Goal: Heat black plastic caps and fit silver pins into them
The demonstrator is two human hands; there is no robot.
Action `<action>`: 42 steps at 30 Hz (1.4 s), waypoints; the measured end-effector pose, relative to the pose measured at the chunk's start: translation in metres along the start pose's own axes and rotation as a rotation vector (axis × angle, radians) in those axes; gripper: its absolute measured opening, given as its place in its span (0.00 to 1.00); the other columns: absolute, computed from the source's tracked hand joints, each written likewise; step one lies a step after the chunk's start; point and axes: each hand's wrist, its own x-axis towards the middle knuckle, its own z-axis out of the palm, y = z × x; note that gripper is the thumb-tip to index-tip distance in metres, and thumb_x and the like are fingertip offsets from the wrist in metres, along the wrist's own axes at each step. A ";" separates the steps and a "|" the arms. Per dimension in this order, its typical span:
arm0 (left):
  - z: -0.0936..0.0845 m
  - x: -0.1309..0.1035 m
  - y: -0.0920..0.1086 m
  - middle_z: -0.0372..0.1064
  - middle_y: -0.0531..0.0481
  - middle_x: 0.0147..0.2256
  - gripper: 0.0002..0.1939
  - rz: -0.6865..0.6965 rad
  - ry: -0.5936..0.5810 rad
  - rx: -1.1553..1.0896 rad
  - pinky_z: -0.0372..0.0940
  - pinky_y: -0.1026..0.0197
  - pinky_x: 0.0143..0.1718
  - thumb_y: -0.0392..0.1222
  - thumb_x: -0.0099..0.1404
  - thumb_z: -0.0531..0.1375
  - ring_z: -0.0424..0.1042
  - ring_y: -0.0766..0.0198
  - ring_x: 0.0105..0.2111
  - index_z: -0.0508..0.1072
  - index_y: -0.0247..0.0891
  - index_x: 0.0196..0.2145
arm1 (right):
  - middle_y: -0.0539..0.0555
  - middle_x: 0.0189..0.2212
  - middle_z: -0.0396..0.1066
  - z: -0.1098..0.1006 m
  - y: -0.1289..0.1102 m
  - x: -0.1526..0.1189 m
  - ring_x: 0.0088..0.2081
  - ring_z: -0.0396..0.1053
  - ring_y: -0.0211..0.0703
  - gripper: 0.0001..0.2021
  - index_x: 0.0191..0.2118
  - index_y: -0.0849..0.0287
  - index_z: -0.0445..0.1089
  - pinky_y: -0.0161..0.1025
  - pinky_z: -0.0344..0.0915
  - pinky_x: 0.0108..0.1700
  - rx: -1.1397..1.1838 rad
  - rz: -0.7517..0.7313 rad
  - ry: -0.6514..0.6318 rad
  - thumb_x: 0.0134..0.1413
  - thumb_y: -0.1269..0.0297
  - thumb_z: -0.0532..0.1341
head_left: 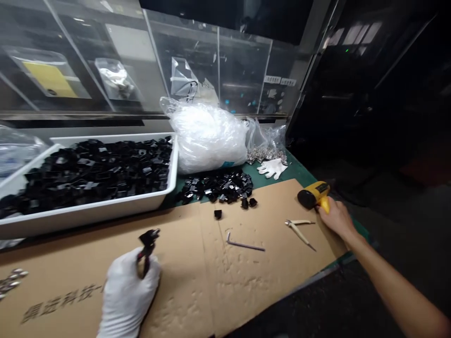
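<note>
My left hand, in a white glove, is closed around a small black plastic part above the cardboard. A shiny bit shows at the part's upper end; its lower end is hidden by my fingers. On the right side, my bare right hand is wrapped around the handle of a yellow pistol-shaped power tool with a round black end facing left. Just left of that hand, pliers with pale handles lie spread on the cardboard. A hex key lies between the two hands.
A white tray full of black parts stands at left. Behind the cardboard are a pile of black parts, a large plastic bag, a bag of metal pieces and a white glove. Metal pieces lie far left.
</note>
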 end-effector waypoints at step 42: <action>-0.077 -0.178 0.082 0.66 0.51 0.28 0.30 -1.196 -0.697 -0.911 0.59 0.61 0.31 0.66 0.75 0.49 0.62 0.66 0.27 0.73 0.36 0.35 | 0.51 0.41 0.81 -0.010 -0.298 -0.229 0.37 0.78 0.37 0.19 0.63 0.54 0.73 0.33 0.74 0.42 0.756 -0.605 -0.978 0.71 0.70 0.58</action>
